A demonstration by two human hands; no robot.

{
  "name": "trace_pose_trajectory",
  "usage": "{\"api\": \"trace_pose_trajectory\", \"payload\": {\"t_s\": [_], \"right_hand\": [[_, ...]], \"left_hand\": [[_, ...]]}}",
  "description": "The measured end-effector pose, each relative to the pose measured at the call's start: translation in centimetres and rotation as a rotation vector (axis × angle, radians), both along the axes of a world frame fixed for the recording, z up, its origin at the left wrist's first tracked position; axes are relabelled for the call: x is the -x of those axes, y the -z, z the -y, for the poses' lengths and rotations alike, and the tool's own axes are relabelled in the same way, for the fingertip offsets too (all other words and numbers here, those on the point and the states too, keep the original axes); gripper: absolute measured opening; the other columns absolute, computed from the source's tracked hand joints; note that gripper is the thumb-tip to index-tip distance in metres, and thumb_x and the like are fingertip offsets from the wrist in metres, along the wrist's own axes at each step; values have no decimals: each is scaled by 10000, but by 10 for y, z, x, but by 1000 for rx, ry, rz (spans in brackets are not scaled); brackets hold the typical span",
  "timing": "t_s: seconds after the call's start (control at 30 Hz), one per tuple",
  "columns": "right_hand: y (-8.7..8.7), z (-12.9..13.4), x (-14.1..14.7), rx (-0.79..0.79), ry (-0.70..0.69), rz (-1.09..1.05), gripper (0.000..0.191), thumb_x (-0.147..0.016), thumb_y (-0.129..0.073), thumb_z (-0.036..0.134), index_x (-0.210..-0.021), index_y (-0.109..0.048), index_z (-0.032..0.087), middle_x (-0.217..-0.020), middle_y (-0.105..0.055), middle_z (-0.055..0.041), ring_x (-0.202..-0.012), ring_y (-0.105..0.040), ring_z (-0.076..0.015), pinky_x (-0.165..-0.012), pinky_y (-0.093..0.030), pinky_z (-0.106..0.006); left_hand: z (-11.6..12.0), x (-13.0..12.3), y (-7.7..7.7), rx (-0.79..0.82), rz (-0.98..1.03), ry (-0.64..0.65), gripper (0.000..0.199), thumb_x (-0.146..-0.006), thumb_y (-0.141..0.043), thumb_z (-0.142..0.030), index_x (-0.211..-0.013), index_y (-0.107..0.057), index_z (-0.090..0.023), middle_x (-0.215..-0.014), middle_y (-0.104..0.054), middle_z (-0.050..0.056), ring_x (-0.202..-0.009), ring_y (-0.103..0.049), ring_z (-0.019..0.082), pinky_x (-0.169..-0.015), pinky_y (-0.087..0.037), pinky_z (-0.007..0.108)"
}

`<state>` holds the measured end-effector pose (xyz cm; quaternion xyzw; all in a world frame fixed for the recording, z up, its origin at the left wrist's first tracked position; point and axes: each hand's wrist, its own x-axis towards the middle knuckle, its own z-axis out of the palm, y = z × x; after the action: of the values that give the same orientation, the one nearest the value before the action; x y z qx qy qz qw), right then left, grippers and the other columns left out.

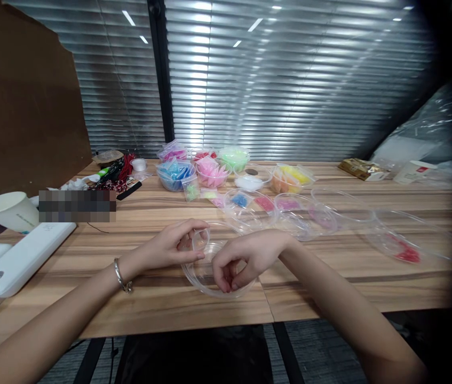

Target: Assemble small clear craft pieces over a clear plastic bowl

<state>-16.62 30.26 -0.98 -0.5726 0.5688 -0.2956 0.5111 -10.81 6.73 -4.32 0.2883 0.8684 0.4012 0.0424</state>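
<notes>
My left hand (pixel 181 245) holds a small clear round cup (pixel 200 240) between thumb and fingers, its opening tilted toward the right. Below it on the wooden table sits a clear round bowl (pixel 197 280). Over the right part of this bowl is my right hand (pixel 245 258), palm down, fingers curled and fingertips pressed together low inside the rim. Whatever those fingers may pinch is hidden. Behind my right hand stand clear round containers with small blue beads (pixel 239 199), red beads (pixel 264 204) and pink beads (pixel 288 205).
Tubs of coloured packets (pixel 175 173) line the table's back. At right lies a container with red pieces (pixel 405 250). A paper cup (pixel 7 209) and a white power bank (pixel 25 261) stand at left. The table's front edge (pixel 193 326) is near.
</notes>
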Motion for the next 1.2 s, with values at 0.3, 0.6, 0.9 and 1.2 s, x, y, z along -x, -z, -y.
{"api": "trace_pose_trajectory", "payload": {"t_s": [0.3, 0.6, 0.9, 1.2], "right_hand": [[4, 2, -3, 90, 159, 49, 138, -835, -594, 94, -973, -600, 94, -910, -625, -36, -777, -591, -61, -692, -490, -143], [9, 3, 0, 211, 343, 192, 168, -820, -682, 176, -954, -600, 118, -937, -618, -40, -852, -615, -86, -798, -515, -218], [25, 8, 11, 454, 674, 327, 207, -775, -744, 169, -919, -600, 136, -919, -641, -28, -865, -645, -100, -788, -525, -224], [29, 20, 8, 623, 996, 248, 265, -728, -787, 240, -886, -600, 139, -808, -646, -25, -764, -640, -117, -742, -530, -261]], "left_hand": [[3, 3, 0, 2, 14, -6, 516, -865, -605, -445, -1306, -465, -218, -1288, -552, 78, -1163, -539, 209, -847, -504, 263], [5, 4, -1, 11, -51, 8, 526, -861, -611, -447, -1298, -474, -189, -1278, -563, 98, -1142, -553, 203, -937, -482, 310], [3, 2, -5, 13, -26, 3, 511, -861, -624, -420, -1298, -476, -201, -1066, -597, 46, -748, -494, 84, -676, -415, 197], [3, 2, -4, 37, 25, -23, 550, -861, -614, -465, -1348, -447, -271, -1038, -589, 33, -771, -489, 97, -676, -400, 207]]}}
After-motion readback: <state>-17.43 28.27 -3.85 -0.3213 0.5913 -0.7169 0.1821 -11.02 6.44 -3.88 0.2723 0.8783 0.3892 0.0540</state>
